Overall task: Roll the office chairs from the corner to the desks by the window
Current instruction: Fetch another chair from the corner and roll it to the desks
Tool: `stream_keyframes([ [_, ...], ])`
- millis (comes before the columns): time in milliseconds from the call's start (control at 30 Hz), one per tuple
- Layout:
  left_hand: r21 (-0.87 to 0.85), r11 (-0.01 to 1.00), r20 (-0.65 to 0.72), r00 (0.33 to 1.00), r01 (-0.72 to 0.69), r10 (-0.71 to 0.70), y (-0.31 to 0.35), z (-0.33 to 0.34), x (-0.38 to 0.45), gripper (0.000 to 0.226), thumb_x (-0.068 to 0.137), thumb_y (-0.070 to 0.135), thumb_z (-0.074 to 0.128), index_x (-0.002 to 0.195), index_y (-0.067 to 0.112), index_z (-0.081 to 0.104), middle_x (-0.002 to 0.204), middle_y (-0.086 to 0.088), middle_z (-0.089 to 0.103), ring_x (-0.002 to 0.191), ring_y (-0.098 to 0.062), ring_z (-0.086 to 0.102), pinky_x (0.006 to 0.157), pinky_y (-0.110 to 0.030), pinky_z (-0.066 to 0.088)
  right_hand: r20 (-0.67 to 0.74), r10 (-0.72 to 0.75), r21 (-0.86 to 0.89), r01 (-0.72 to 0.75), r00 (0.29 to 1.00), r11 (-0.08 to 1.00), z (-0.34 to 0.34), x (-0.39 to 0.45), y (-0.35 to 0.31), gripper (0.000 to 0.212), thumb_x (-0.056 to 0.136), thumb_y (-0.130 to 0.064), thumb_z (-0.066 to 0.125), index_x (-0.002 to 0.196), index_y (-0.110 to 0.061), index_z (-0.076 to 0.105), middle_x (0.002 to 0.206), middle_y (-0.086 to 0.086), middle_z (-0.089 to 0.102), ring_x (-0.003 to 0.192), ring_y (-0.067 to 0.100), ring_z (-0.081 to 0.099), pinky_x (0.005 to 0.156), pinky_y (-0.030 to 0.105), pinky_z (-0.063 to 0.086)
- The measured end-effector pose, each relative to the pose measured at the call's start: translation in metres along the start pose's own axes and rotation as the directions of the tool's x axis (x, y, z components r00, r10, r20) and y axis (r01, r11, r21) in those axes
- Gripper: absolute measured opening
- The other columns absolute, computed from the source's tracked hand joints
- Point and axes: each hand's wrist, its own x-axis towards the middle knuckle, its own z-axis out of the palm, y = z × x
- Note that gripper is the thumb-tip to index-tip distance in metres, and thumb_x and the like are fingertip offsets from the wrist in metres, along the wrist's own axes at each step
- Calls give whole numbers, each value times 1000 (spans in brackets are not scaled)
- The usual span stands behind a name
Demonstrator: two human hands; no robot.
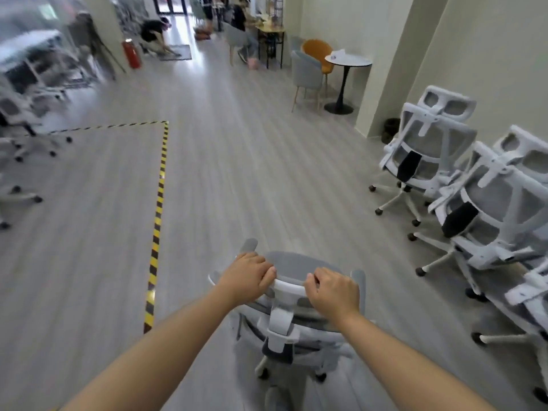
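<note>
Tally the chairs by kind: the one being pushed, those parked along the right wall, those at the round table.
Office chair being pushed: 1
Parked white office chairs: 3, nearest cut off
Orange chair: 1
Grey-blue chair: 1
Total: 6

Grey wood-plank floor (243, 179). Yellow-black hazard tape (157, 221) runs near to far left of centre, then turns left at a corner. Far right: round white pedestal table (347, 61) with black base by the wall, grey armchair (307, 74) and orange chair (318, 53) just beside it. Far left: red fire extinguisher (132, 53) against a pillar. Far centre: one person crouching (154, 32) at a dark mat (178, 51), another seated (243, 22) at a wooden table (271, 31).
</note>
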Motion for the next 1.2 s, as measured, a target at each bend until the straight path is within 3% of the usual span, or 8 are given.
stream_keyframes([
  [133, 18, 996, -39, 996, 83, -83, -70, -19, -29, 44, 104, 41, 28, 90, 24, 66, 84, 5, 61, 80, -12, 45, 87, -30, 36, 42, -188, 38, 186, 981, 982, 34, 49, -57, 34, 84, -39, 43, 58, -20, 53, 54, -1, 57, 47, 23, 52, 47, 27, 29],
  [267, 14, 971, -153, 960, 239, -234, -138, -32, -60, 41, 101, 39, 30, 80, 24, 62, 75, 11, 48, 75, -10, 40, 84, -31, 37, 103, -379, 75, 373, 920, 925, 66, 101, -123, 30, 81, -36, 41, 59, -21, 56, 54, -3, 56, 47, 17, 50, 47, 24, 21],
  [500, -93, 825, -339, 761, 558, -553, -267, -56, -123, 37, 94, 30, 36, 70, 19, 62, 70, 7, 57, 69, -13, 40, 71, -32, 41, 129, -630, 187, 605, 766, 774, 136, 180, -279, 31, 83, -35, 40, 61, -22, 58, 56, -4, 57, 48, 15, 47, 46, 23, 20],
  [667, -70, 726, -390, 651, 685, -652, -364, -82, -176, 43, 96, 36, 31, 69, 19, 59, 67, 4, 56, 68, -15, 36, 72, -33, 33, 153, -710, 174, 689, 687, 704, 180, 210, -408, 42, 89, -35, 43, 51, -19, 51, 48, -1, 49, 43, 16, 37, 44, 26, 15],
  [833, -13, 652, -468, 572, 758, -674, -468, -107, -242, 39, 94, 31, 40, 63, 19, 61, 60, 1, 58, 58, -25, 49, 64, -36, 45, 90, -772, 183, 751, 629, 634, 222, 224, -545, 44, 87, -34, 41, 47, -19, 47, 44, 2, 45, 39, 20, 39, 43, 25, 11],
  [933, -7, 626, -451, 556, 780, -698, -529, -126, -286, 39, 95, 32, 39, 64, 20, 60, 61, 1, 58, 59, -25, 50, 65, -36, 46, 99, -794, 199, 770, 599, 606, 250, 225, -624, 41, 91, -36, 38, 57, -18, 54, 55, -1, 52, 50, 22, 46, 50, 30, 32],
  [1067, 33, 595, -458, 541, 803, -706, -610, -146, -341, 41, 95, 33, 38, 67, 18, 63, 65, -1, 59, 63, -26, 52, 66, -38, 46, 92, -779, 164, 762, 620, 626, 279, 219, -722, 37, 91, -36, 37, 64, -18, 56, 64, 0, 53, 61, 26, 48, 62, 34, 34],
  [1200, 34, 564, -467, 512, 825, -721, -679, -162, -392, 41, 98, 33, 35, 70, 18, 61, 70, 0, 57, 67, -24, 50, 68, -38, 43, 69, -766, 342, 707, 639, 620, 308, 221, -811, 39, 91, -41, 39, 65, -18, 56, 64, -3, 50, 65, 22, 46, 65, 32, 30],
])
